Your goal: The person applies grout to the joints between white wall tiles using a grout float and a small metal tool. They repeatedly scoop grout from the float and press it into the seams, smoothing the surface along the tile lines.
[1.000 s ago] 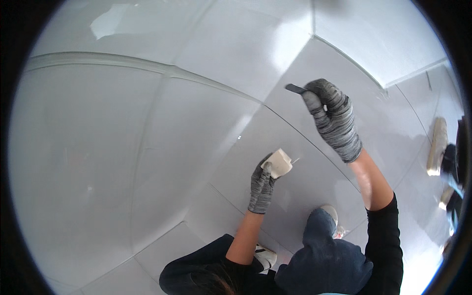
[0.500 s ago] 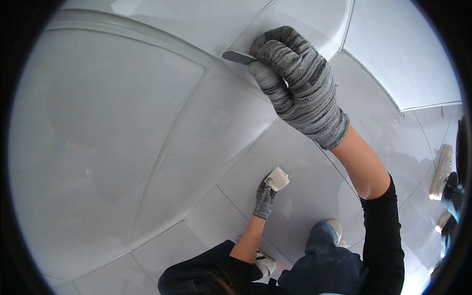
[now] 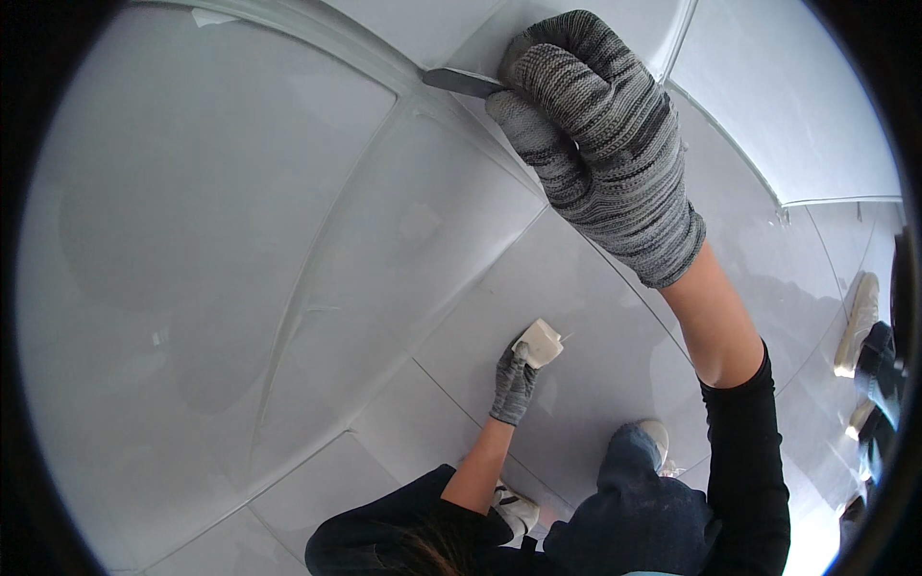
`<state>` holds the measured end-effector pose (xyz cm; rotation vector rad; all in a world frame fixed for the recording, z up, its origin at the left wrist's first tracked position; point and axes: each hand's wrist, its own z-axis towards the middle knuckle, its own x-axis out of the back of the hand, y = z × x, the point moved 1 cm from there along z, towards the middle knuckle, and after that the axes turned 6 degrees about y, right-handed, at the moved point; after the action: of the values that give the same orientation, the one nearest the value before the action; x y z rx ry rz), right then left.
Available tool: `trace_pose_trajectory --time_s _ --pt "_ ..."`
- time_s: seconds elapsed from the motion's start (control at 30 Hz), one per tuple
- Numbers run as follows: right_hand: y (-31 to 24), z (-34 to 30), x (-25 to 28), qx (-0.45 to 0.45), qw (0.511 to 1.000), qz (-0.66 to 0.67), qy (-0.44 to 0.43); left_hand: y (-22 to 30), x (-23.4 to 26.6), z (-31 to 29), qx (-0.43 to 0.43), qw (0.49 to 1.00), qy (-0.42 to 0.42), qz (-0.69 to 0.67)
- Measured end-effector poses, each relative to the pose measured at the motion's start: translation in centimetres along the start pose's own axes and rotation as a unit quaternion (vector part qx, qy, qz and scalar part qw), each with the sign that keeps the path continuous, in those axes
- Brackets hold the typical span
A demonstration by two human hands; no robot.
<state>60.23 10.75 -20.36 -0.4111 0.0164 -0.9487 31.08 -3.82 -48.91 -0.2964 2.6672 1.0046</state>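
Note:
My right hand (image 3: 610,154), in a grey striped knit glove, is closed round a thin flat metal blade (image 3: 461,83). The blade points left, its tip at a raised seam where the pale, glossy moulded surface (image 3: 221,192) meets a ridge. Whether the tip touches the seam I cannot tell. Lower down, near my knees, my left hand (image 3: 514,389) wears a matching glove. Its fingers grip a small off-white block-like piece (image 3: 540,344), and a thin strand sticks out from its right side.
Large grey tiles (image 3: 615,336) cover the floor below. A pale panel (image 3: 788,106) with a sharp lower edge stands at the upper right. At the far right edge, other people's shoes (image 3: 858,326) and legs show. A small white scrap (image 3: 211,17) lies at the top left.
The pale surface, blade and right hand all sit higher in the picture, with the blade by the same seam corner. My right hand looks slightly larger. Both grips are unchanged.

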Motion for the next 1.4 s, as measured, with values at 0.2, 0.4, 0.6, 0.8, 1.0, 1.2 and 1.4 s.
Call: trace_pose_trajectory --time_s 0.2,0.4,0.6,0.8,1.0,1.2,1.4 --pt "-0.1 0.5 -0.3 0.033 0.999 0.010 0.019 0.2 -0.5 -0.1 -0.013 1.000 0.004 0.021" --pt "-0.3 -0.2 -0.3 -0.004 0.998 -0.057 -0.010 0.2 -0.4 -0.1 -0.016 1.000 0.006 0.023" --pt "-0.3 -1.1 -0.8 -0.037 0.996 -0.079 -0.028 -0.1 -0.3 0.0 -0.022 1.000 0.008 0.011" --pt "-0.4 -1.2 -0.9 -0.034 0.993 -0.104 -0.033 -0.1 -0.2 0.0 -0.032 0.999 0.017 0.035" --pt "0.1 -0.8 -0.7 -0.047 0.996 -0.075 -0.009 -0.3 -0.3 0.0 -0.030 0.999 0.019 0.015" --pt "0.4 -0.7 -0.2 -0.052 0.996 -0.077 -0.014 -0.2 -0.2 0.0 -0.032 0.999 0.007 0.019" --pt "1.9 -0.1 0.9 -0.095 0.991 -0.096 -0.020 0.0 -0.5 -0.4 -0.021 0.999 0.013 0.032"
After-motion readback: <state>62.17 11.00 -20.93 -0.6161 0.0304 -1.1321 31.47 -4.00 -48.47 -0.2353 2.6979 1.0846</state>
